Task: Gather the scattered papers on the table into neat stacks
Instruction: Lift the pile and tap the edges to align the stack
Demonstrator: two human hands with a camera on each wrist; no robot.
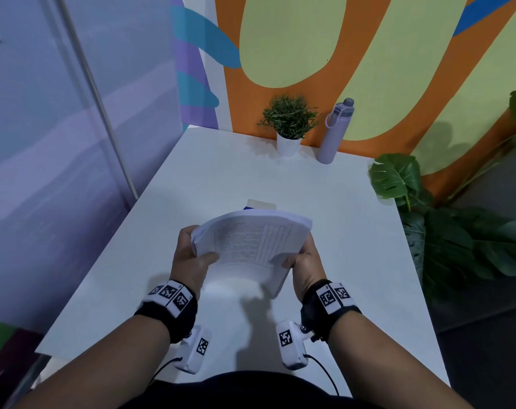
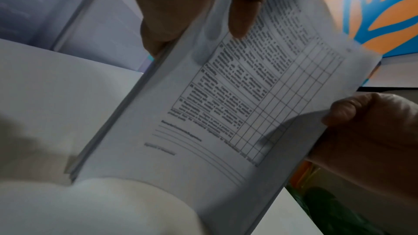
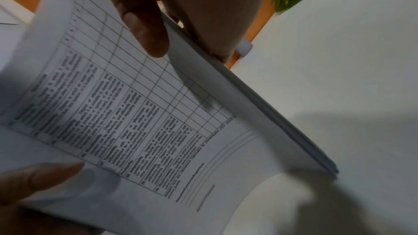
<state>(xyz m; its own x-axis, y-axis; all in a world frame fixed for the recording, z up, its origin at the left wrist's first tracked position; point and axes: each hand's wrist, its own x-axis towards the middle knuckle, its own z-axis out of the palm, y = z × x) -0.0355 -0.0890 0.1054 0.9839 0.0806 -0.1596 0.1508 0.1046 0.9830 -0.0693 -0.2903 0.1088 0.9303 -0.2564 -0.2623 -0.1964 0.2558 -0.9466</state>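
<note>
A thick stack of white papers [image 1: 250, 243], its top sheet printed with text and a table, is held tilted above the white table [image 1: 191, 178]. My left hand [image 1: 191, 258] grips the stack's left edge with the thumb on top. My right hand [image 1: 305, 261] grips its right edge the same way. The stack's near edge curves down toward the tabletop. In the left wrist view the printed sheet [image 2: 226, 104] fills the frame, with my left thumb [image 2: 244, 6] pressed on it. The right wrist view shows the same sheet [image 3: 135, 113] under my right thumb [image 3: 147, 31].
A small blue and white object [image 1: 261, 204] lies on the table just beyond the stack, mostly hidden. A potted plant [image 1: 289, 125] and a lilac bottle [image 1: 335, 131] stand at the far edge. A large leafy plant [image 1: 445, 225] is right of the table.
</note>
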